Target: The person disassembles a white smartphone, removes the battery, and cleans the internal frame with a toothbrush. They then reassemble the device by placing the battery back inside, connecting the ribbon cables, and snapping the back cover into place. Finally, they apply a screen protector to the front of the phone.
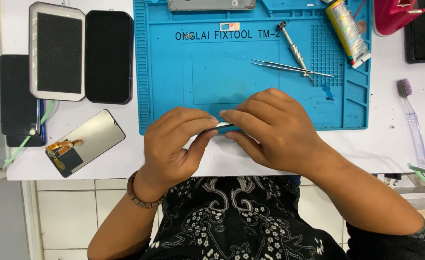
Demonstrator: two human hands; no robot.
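Observation:
My left hand (176, 144) and my right hand (270, 127) meet over the near edge of a blue work mat (174, 72). Both pinch a thin flat silvery part (223, 125), seen edge-on between the thumbs and forefingers; most of it is hidden by the fingers. A bead bracelet (142, 195) circles my left wrist.
On the mat lie metal tweezers (292, 68), a small screwdriver (294, 48) and a glue tube (348, 31). Left of the mat on the white table (390, 139) are a white-framed tablet (57, 50), dark screens (109, 55) and a loose display panel (85, 142). A toothbrush (412, 118) lies at right.

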